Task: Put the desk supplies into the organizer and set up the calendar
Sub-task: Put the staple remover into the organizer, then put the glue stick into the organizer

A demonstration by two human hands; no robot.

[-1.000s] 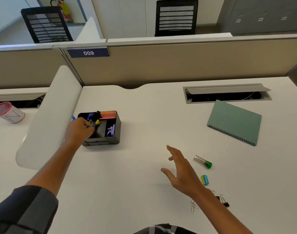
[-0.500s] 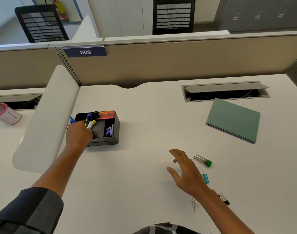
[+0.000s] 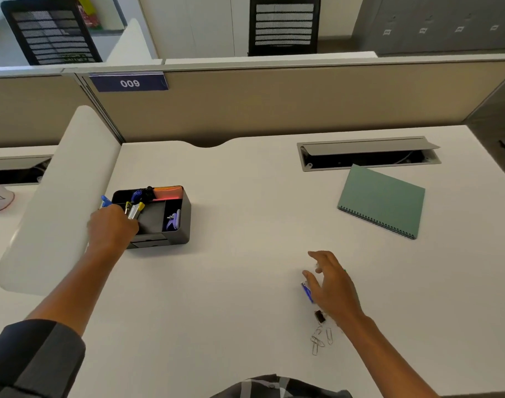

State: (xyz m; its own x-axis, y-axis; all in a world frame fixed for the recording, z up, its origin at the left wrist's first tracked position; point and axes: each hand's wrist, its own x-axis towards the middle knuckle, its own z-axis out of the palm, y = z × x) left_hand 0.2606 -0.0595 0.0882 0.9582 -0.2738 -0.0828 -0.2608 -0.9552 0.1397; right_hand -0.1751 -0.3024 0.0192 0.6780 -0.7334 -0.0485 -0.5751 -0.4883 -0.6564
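Organizer (image 3: pixel 171 222) sits far-left on desk (image 3: pixel 245 225), L hand (image 3: pixel 112 225) at its front-left corner w/ pens.
L grip unclear; R hand (image 3: pixel 331 285) hovers, fingers spread, over blue eraser (image 3: pixel 307 291), near paper clips (image 3: pixel 320 338).

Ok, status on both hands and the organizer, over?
Left hand gripping pens at organizer. Right hand open over eraser. Paper clips loose on desk. Nothing blocking.

Left hand (image 3: pixel 112 225) reaching far forward, fingers curled, at organizer's (image 3: pixel 179 225) near-left corner; right hand (image 3: pixel 333 285) low, fingers spread, well right of it.
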